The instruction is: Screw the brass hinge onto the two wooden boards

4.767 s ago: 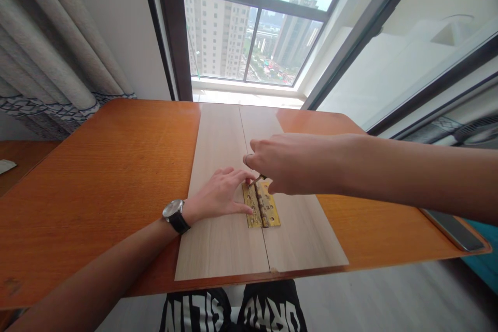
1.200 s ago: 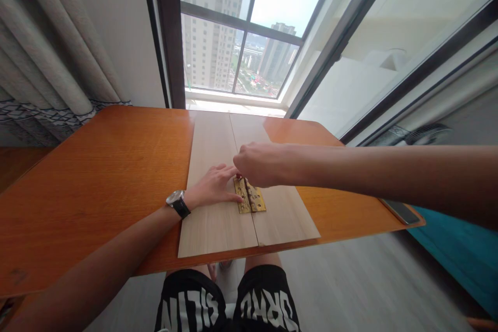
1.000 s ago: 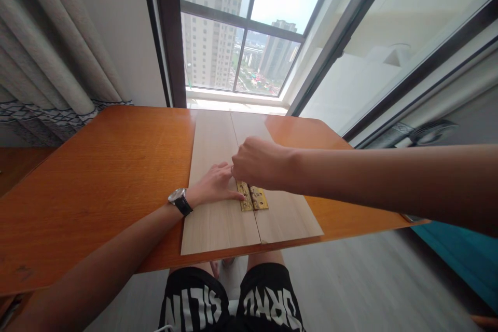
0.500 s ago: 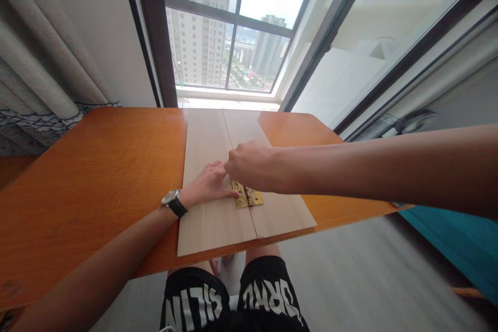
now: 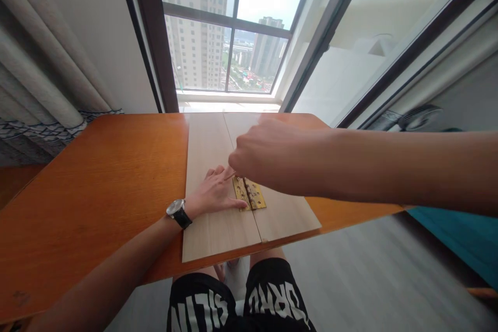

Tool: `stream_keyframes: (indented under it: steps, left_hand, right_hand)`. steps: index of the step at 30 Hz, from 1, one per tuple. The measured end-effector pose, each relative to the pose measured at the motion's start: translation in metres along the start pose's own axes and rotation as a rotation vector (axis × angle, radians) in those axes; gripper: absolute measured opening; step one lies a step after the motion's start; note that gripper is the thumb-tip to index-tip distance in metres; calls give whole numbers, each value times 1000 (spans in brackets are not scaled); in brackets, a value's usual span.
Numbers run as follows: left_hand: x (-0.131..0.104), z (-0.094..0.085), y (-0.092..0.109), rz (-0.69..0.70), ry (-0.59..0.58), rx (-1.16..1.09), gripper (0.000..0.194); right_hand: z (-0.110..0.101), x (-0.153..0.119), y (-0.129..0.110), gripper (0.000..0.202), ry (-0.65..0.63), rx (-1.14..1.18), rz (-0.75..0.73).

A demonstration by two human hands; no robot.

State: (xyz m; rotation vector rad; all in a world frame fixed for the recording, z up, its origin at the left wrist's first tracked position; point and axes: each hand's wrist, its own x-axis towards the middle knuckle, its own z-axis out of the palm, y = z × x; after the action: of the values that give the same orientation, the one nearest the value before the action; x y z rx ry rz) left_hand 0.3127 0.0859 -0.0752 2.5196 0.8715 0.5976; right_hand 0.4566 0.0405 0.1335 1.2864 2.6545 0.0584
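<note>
A brass hinge (image 5: 252, 196) lies open across the seam between two pale wooden boards, the left board (image 5: 205, 150) and the right board (image 5: 290, 213), on an orange wooden table (image 5: 97, 176). My left hand (image 5: 213, 194), with a wristwatch (image 5: 177, 211), rests flat on the left board with its fingertips against the hinge's left edge. My right hand (image 5: 259, 158) reaches in from the right and hovers over the hinge's far end. Its fingers are pinched on a small thin piece (image 5: 230, 175) that I cannot identify.
A large window (image 5: 221, 46) rises behind the table, with a curtain (image 5: 42, 78) at the left. A fan (image 5: 420, 116) and a teal surface (image 5: 459, 233) are at the right. The boards overhang the table's near edge slightly, above my lap (image 5: 237, 306).
My right hand has risen a little above the hinge's far end, still pinched shut. My left hand has stayed flat beside the hinge. The view has shifted slightly.
</note>
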Motion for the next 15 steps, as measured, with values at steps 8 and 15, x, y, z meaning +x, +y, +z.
stream_keyframes:
  steps: [8, 15]
  left_hand:
    - [-2, -2, 5, -2, 5, -1, 100]
    - [-3, -5, 8, -33, -9, 3, 98]
  right_hand:
    - [66, -68, 99, 16, 107, 258, 297]
    - [170, -52, 117, 22, 218, 410, 396]
